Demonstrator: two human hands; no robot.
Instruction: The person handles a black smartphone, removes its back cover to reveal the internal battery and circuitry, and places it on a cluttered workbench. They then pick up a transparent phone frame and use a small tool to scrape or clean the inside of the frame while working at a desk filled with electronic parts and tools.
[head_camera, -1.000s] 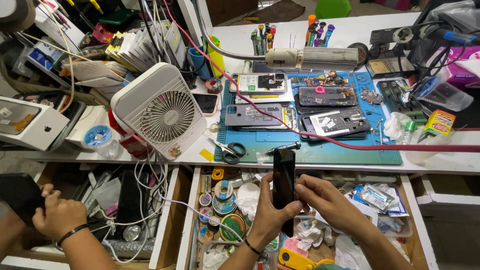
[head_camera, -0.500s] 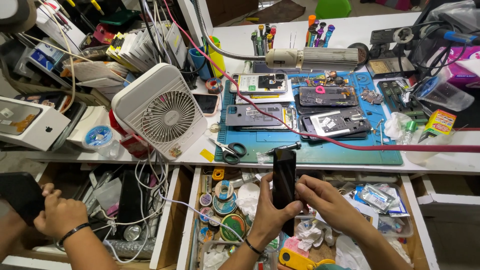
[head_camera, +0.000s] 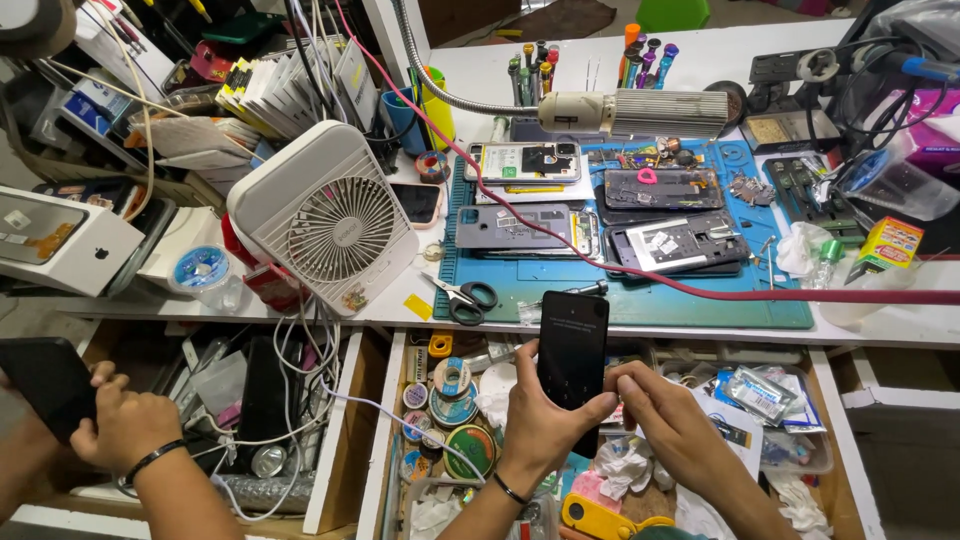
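Meanwhile, we grip a dark smartphone (head_camera: 572, 350) upright over the open drawer (head_camera: 400, 400), left hand (head_camera: 540, 425) clamped around it, right hand (head_camera: 665, 415) pinching its lower edge; a slip could drop it among the clutter.

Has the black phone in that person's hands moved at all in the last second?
No. The black phone stays upright in the left hand, its top edge level with the blue mat front edge, as before.

a single head-worn camera looks steeply down from above the person's seat, facing the desk (head_camera: 700, 335) at 12 o'clock. the open drawer (head_camera: 820, 400) and both hands sit close at 6 o'clock, while the desk's far clutter lies farther off along the top edge.
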